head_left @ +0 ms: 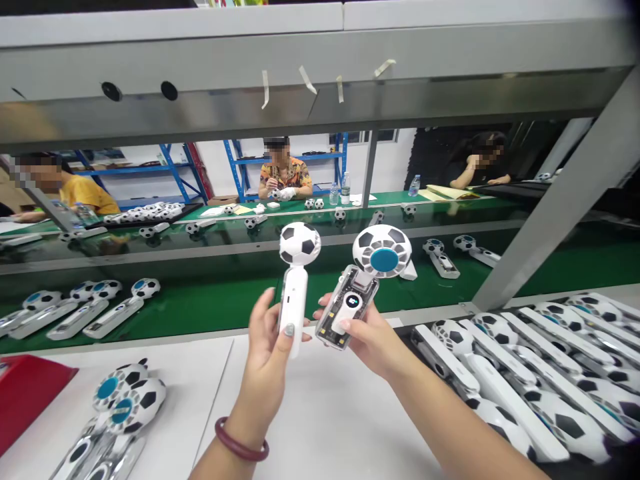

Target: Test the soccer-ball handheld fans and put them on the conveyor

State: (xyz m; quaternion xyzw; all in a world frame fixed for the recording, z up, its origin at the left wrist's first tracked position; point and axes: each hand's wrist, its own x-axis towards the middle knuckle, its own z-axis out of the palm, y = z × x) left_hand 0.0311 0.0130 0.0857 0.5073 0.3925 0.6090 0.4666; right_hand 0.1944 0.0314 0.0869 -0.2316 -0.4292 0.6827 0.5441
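Note:
Two handheld fans with football-patterned heads are held up side by side over the white table (310, 413). My left hand (267, 343) is closed round the handle of the left fan (295, 300), whose plain white side with a small port faces me. The thumb lies across that handle. In my right hand (373, 337) is the right fan (383, 250), turned so its blue disc and clear handle face me. A small round display on the handle is lit, and my thumb presses on the handle just below it. The two fans are apart.
A black tray (417, 340) at right holds several more fans. Two fans (145, 403) lie at left near a red bin (30, 393). Beyond runs a green conveyor (225, 300) with several fans. A metal shelf beam (210, 120) crosses overhead; co-workers (285, 177) sit opposite.

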